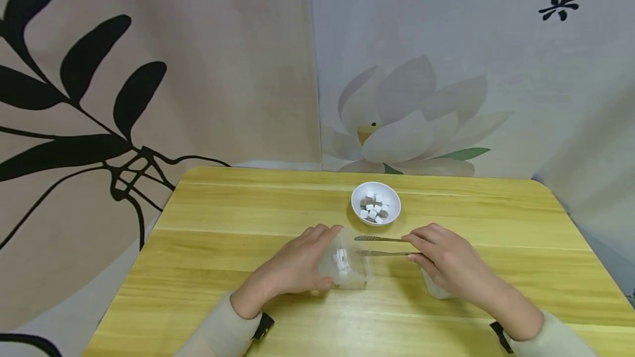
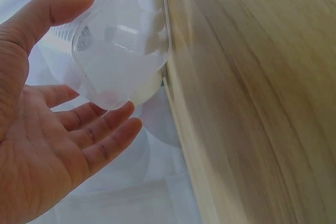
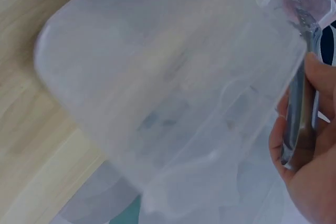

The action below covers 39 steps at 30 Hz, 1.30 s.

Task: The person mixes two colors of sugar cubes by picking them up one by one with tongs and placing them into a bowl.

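Note:
My left hand (image 1: 297,266) holds a clear plastic container (image 1: 351,279) tipped on its side, its thumb and fingers on opposite sides. The container's mouth faces right, and several white lumps (image 2: 152,22) show through its wall in the left wrist view. My right hand (image 1: 448,260) grips a pair of metal tongs (image 1: 389,253). The tongs' two arms stand apart, with their tips at the container's mouth. Behind the container is a white bowl (image 1: 396,203) holding several white and grey-brown cubes (image 1: 372,214).
A whitish translucent container (image 3: 121,77) stands partly under my right hand and fills much of the right wrist view. All of this is on a wooden table (image 1: 223,219). Behind the table hangs a printed curtain (image 1: 238,70).

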{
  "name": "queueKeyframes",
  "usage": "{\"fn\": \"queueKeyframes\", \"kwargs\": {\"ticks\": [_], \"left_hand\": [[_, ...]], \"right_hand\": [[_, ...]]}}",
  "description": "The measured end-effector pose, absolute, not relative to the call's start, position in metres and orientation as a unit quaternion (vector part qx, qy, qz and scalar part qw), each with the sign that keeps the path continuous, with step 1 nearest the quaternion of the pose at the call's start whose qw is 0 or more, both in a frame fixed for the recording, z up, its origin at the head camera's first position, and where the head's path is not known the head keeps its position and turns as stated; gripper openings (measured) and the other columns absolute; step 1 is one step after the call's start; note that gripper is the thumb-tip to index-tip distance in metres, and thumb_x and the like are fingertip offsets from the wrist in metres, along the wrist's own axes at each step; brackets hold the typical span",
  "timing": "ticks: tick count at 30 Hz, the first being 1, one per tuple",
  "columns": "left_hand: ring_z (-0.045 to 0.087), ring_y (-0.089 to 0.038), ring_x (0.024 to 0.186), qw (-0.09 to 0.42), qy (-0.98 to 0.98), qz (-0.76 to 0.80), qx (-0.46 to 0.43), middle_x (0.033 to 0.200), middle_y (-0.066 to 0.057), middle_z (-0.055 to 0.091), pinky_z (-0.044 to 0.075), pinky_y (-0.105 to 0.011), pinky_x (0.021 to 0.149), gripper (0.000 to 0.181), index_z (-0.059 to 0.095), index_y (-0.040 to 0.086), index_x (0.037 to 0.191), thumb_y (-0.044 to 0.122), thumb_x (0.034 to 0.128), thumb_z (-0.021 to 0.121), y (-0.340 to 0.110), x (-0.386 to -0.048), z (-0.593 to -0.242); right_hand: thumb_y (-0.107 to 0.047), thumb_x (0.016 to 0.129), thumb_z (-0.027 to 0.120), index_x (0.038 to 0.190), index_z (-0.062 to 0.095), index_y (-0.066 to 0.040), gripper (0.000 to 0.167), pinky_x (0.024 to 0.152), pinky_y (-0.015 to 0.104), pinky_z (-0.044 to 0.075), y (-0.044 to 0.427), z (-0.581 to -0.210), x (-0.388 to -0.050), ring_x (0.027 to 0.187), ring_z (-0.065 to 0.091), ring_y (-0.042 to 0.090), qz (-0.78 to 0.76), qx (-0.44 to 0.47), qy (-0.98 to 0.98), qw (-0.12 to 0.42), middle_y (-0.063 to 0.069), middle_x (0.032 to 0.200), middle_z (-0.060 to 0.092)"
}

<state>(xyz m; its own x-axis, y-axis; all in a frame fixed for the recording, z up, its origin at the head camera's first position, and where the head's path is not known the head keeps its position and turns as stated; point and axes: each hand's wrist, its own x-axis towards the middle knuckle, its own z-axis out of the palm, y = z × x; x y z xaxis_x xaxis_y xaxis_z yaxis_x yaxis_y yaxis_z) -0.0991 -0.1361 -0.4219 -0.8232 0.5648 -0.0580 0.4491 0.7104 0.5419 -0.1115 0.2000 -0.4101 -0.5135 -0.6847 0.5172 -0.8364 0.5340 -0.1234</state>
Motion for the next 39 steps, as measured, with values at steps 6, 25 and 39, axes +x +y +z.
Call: {"fn": "queueKeyframes", "kwargs": {"ticks": [6,25,39], "left_hand": [[0.051,-0.023,0.129,0.111,0.920,0.255,0.277,0.144,-0.008,0.051,0.050,-0.043,0.104,0.103,0.031,0.008,0.163,0.025,0.0781,0.087,-0.135,-0.098,-0.421],[0.052,-0.021,0.124,0.110,0.916,0.264,0.280,0.140,-0.007,0.052,0.051,-0.042,0.101,0.103,0.032,0.008,0.163,0.023,0.0773,0.088,-0.135,-0.099,-0.420],[0.051,-0.022,0.128,0.110,0.918,0.257,0.280,0.142,-0.007,0.052,0.050,-0.043,0.104,0.103,0.031,0.008,0.163,0.024,0.0776,0.086,-0.136,-0.098,-0.420]], "right_hand": [[-0.032,0.110,0.054,0.114,0.074,-0.003,0.036,0.078,0.035,0.056,0.187,-0.412,-0.114,0.093,0.064,0.021,0.140,0.482,-0.842,0.196,0.003,0.105,0.070],[-0.010,0.091,0.065,0.107,0.074,-0.004,0.019,0.062,0.029,0.042,0.161,-0.414,-0.120,0.088,0.057,0.022,0.013,0.504,-0.836,0.218,0.005,0.099,0.065],[-0.012,0.089,0.071,0.109,0.075,-0.001,0.023,0.068,0.035,0.054,0.177,-0.408,-0.119,0.089,0.063,0.022,0.078,0.483,-0.843,0.224,0.005,0.100,0.069]]}}
